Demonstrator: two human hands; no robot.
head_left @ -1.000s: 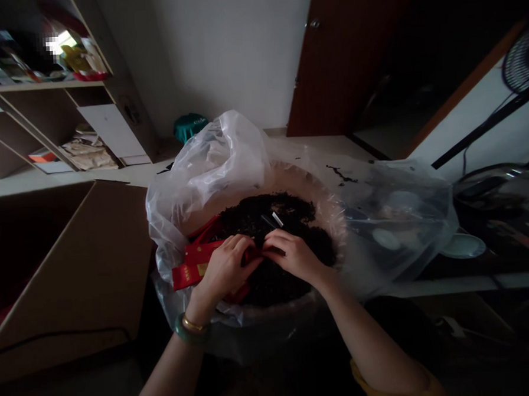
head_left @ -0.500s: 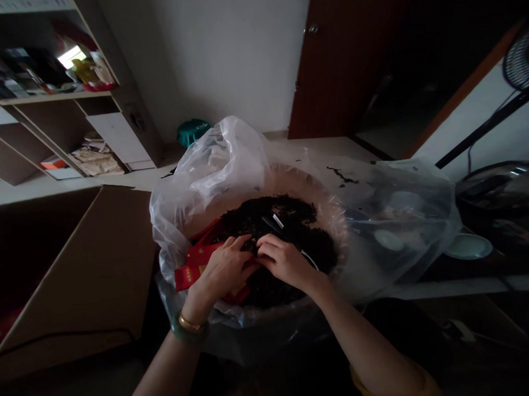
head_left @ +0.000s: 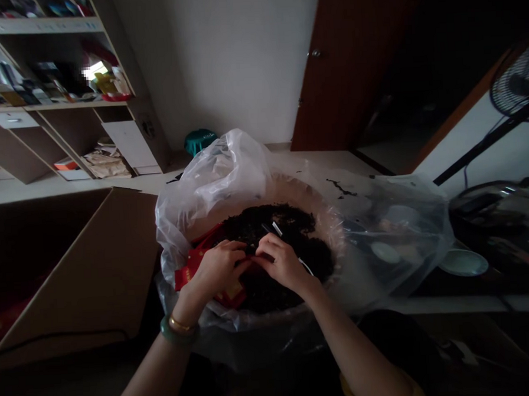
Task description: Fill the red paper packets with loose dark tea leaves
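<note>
Whole view: tipped a little since a second ago; more of the shelf unit (head_left: 126, 145) is now shown at ten o'clock, its upper bays filled with mixed small goods, a lower one with papers.
Cardboard box (head_left: 86, 272): stood open at nine o'clock; something red is glimpsed low inside, too dark to be identified.
Clear sheet (head_left: 401, 273): spread at three o'clock; pale round shapes are seen through it. A shallow bowl (head_left: 465, 262) is set just beside its outer edge.
Basin (head_left: 286, 191): round, lined with clear plastic (head_left: 228, 176), slack bunched at eleven o'clock. A loose dark heap (head_left: 287, 217) is held inside; whether leaves or soil cannot be told.
Hands: left hand (head_left: 219, 262) and right hand (head_left: 283, 262) met at the fingertips near the basin's centre, both seemingly clamped on a red packet (head_left: 249, 258), mostly hidden. Shifted slightly toward nine o'clock; pinch maintained, so the packet handling is judged unfinished.
Other red packets (head_left: 189, 267): laid inside the basin at nine o'clock, more covered by the left hand than before.
Dark stick, white end (head_left: 277, 228): rested on the heap, twelve o'clock from the right hand.
White strip (head_left: 306, 267): seen just beside the right wrist; not visible a second ago.
</note>
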